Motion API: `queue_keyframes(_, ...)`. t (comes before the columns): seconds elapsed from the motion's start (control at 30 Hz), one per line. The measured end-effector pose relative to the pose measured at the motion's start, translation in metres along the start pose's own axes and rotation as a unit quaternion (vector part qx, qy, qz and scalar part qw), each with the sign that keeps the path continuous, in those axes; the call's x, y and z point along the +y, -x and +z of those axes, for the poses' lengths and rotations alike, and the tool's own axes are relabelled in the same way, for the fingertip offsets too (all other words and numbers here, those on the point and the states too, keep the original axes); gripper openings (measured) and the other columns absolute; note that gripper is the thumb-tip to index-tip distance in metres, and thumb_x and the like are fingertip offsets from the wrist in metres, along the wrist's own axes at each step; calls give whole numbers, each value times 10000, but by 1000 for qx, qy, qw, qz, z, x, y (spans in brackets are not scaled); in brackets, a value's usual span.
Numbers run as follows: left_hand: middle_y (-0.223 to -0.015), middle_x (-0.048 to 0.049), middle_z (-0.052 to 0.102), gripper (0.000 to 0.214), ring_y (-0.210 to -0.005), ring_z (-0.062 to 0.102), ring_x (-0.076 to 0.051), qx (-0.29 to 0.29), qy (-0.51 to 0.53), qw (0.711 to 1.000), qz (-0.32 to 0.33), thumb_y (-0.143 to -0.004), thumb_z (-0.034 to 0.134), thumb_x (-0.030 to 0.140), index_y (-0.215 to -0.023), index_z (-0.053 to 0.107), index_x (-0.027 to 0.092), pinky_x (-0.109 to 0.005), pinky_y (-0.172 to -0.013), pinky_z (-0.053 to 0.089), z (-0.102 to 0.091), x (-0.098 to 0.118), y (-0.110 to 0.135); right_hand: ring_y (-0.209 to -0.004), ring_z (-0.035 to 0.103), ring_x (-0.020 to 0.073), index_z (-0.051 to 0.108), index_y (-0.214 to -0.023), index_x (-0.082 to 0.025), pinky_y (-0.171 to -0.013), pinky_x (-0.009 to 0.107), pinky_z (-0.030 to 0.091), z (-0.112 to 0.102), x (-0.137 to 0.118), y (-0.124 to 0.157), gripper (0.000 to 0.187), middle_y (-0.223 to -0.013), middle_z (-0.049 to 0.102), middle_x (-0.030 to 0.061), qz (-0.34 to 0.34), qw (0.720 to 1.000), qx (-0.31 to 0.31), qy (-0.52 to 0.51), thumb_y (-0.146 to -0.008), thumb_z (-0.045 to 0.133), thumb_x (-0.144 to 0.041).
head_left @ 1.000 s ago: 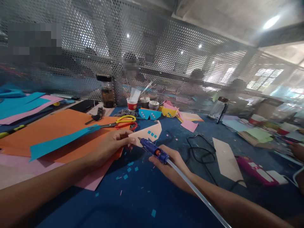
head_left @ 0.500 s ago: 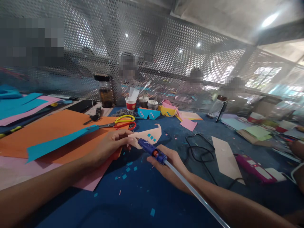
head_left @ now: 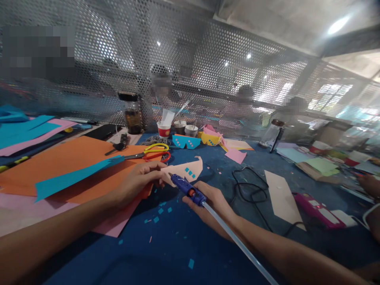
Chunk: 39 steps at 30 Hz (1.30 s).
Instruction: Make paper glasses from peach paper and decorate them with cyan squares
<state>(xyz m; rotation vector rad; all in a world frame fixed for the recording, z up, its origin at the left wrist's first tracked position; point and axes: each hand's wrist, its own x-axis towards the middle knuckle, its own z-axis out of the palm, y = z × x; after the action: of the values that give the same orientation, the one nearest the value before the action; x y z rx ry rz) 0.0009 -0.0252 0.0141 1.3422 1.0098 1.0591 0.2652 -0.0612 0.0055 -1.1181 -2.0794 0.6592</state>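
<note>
My left hand (head_left: 139,180) pinches the near end of a pale peach paper boat (head_left: 185,171) with small blue squares on it, holding it just above the blue table. My right hand (head_left: 212,206) grips a blue glue gun (head_left: 187,189) with a clear glue stick (head_left: 237,241) running back along my forearm. The gun's nozzle touches the boat's lower edge close to my left fingertips.
Orange (head_left: 68,162), cyan (head_left: 77,176) and pink (head_left: 115,221) paper sheets lie at left with yellow and red scissors (head_left: 152,152). Cups (head_left: 164,129), a jar (head_left: 132,114) and more paper boats (head_left: 185,141) stand by the mesh wall. A black cable (head_left: 252,190), peach sheet (head_left: 282,198) and pink object (head_left: 317,211) lie at right.
The boat has tipped slightly and risen a little; the glue gun nozzle shifted a bit left along its lower edge. Both hands keep their grips.
</note>
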Motion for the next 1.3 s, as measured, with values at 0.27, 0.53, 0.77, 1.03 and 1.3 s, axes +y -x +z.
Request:
queue_keyframes(0.27, -810, -76, 774, 214, -706, 630, -203, 16, 10, 1000, 4, -866, 774, 408, -929, 787, 204, -328, -692, 489, 1, -4, 0, -683, 590, 164, 615, -905, -232, -641, 258, 400, 0, 2, 0, 232, -821, 670, 5, -2, 1000, 0, -2, -975, 700, -436)
queue_keyframes(0.53, -779, -56, 750, 206, -689, 615, -200, 21, -1, 1000, 1, -843, 789, 408, -883, 780, 206, -313, -665, 487, 5, 5, 3, -688, 558, 156, 612, -911, -229, -651, 256, 396, 0, 1, 1, 236, -819, 637, -3, -6, 1000, -1, 2, -982, 689, -440)
queue_keyframes(0.77, -820, -70, 767, 218, -716, 623, -210, 10, 8, 1000, 7, -857, 791, 421, -936, 800, 218, -330, -691, 505, 1, -4, 0, -677, 579, 163, 627, -921, -227, -646, 254, 384, 1, 5, 1, 234, -805, 655, 3, -13, 1000, 6, 27, -965, 722, -436)
queue_keyframes(1.03, -832, -66, 782, 199, -727, 619, -194, 11, 22, 1000, 4, -883, 794, 416, -914, 799, 219, -317, -714, 494, 0, -4, 1, -674, 584, 165, 613, -917, -231, -647, 256, 385, 0, 3, 2, 211, -798, 661, 0, -7, 1000, 3, 16, -964, 720, -407)
queue_keyframes(1.3, -806, -56, 777, 197, -709, 617, -188, 5, 19, 1000, 8, -878, 793, 406, -897, 790, 210, -307, -699, 487, 1, -2, 1, -666, 584, 164, 625, -919, -230, -638, 255, 380, 1, 3, 2, 205, -798, 663, 4, -7, 1000, 11, 19, -965, 719, -407)
